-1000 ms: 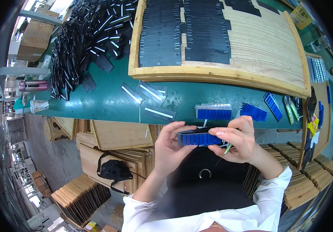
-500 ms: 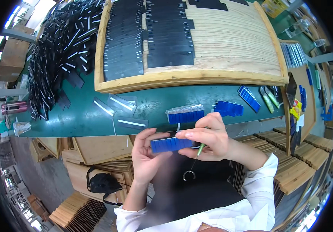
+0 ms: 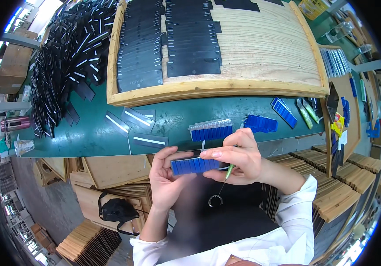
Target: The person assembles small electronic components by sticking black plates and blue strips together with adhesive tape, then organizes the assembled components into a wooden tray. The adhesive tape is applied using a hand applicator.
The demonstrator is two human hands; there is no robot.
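Both hands are held close together just in front of the near edge of the green table, above the person's dark lap. Between them is a row of small blue strips, packed side by side into one flat bar that lies crosswise. The left hand grips the left end of that bar, its thumb on top and its fingers curled underneath. The right hand closes over the right end, its forefinger stretched along the top edge of the strips and its thumb below. The same hand also pinches a thin tool with a green handle; a wire runs down from the handle and ends in a small hook hanging below the hands.

On the table just beyond the hands lies a second row of blue strips, with a pale band along its upper edge. To its right sits a loose bundle of blue strips, and further right another one lies at a slant. Two green tools rest near the right end of the table. A few black strips with white stripes lie scattered on the green surface to the left, and a big heap of black strips fills the far left. A wooden tray behind holds flat rows of black pieces.
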